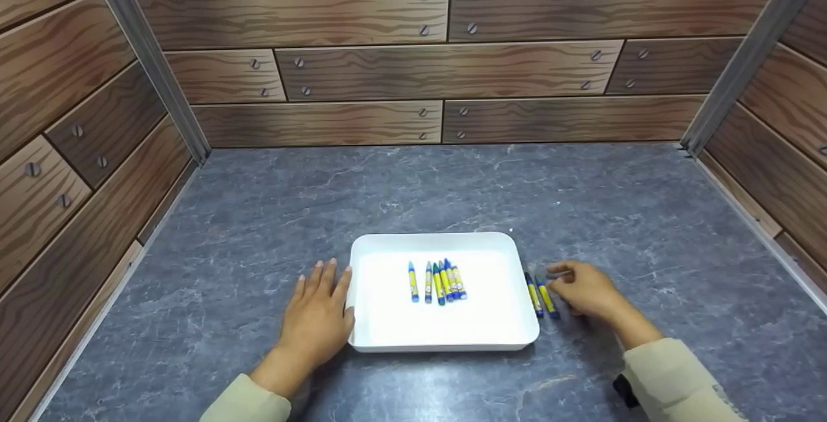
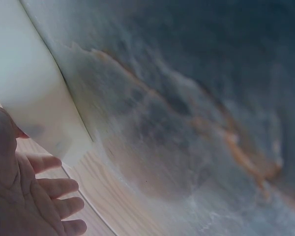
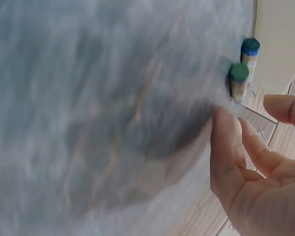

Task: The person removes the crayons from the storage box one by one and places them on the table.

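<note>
A white rectangular tray [image 1: 442, 347] sits on the table with several crayons in it, among them a single crayon [image 1: 413, 283] lying apart at the left and a green-tipped crayon [image 1: 439, 283] in the group. My left hand [image 1: 315, 322] lies flat beside the tray, fingers spread, its thumb and fingertips at the left wall. Outside the right wall, two yellow-wrapped crayons [image 1: 548, 298] lie side by side on the table. Just right of them is my right hand [image 1: 585, 291], fingers bent loosely, thumb and forefinger apart. In the right wrist view, the crayons' ends [image 3: 239, 72] show beyond the fingertips, with nothing held.
The grey marbled table [image 1: 387, 183] runs back to a wood-patterned wall [image 1: 387, 73]. Similar panels stand along the left side [image 1: 97, 118] and the right side [image 1: 782, 125], with grey metal posts at the back corners.
</note>
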A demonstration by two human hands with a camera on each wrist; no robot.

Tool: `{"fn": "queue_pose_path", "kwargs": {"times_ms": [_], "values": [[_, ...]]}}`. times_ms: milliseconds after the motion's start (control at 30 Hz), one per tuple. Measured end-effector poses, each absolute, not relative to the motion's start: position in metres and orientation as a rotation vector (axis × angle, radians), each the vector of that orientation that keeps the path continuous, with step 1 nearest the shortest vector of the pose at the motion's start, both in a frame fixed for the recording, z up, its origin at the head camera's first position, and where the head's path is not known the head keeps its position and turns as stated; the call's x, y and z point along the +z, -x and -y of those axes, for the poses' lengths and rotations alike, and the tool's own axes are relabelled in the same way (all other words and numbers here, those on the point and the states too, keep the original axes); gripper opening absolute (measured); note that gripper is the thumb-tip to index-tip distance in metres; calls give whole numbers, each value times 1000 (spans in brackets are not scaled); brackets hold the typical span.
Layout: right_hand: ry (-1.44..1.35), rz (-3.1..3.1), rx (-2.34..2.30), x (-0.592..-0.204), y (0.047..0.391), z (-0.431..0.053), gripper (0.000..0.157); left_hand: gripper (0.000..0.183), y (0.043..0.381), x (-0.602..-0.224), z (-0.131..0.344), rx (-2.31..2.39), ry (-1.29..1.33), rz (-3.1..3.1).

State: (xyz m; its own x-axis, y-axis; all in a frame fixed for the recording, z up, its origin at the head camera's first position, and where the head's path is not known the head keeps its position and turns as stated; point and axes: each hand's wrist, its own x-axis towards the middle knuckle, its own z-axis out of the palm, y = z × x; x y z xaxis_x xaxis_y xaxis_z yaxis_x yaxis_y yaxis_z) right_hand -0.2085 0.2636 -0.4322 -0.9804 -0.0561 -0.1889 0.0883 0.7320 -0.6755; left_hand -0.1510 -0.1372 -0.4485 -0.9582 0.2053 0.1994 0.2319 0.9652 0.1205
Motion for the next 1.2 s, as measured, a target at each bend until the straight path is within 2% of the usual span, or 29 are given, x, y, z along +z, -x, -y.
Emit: {"fn": "queue_pose_path", "kwargs": {"times_ms": [200,600,1200], "values": [[127,-2933,-782,-421,208,-268,44,58,151,-448,137,-200,324,2947],[220,-3260,-334,-412,208,-255,70,57,150,-448,137,-204,320,2943],[472,-3304,-232,-411,211,-194,65,57,152,-450,138,-199,331,2928]]}}
